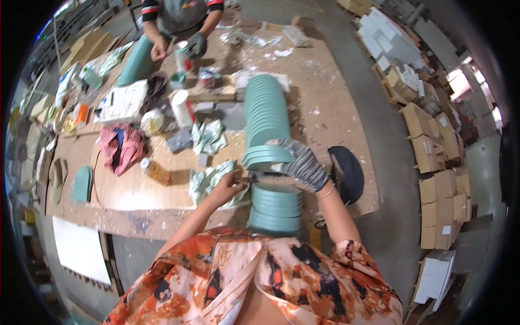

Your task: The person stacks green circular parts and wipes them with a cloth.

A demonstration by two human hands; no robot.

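Observation:
My right hand (302, 163), in a grey-and-white knit glove, grips one or two green round-ended pieces (265, 156) by their right side. These are just in front of a long row of matching green pieces (266, 108) standing on edge. A stack of similar green pieces (275, 208) is close to my body, below the right hand. My bare left hand (226, 188) is on a crumpled pale green cloth (207, 181), its fingers bent into the folds. The fingertips are partly hidden.
Across the worktable (346, 119) a person (181, 16) handles a white can (184, 57). Left of my hands are an amber bottle (156, 171), a red checked cloth (120, 147) and another white can (183, 108). A dark cap-like item (348, 174) is at right; cartons (441, 200) stand beyond.

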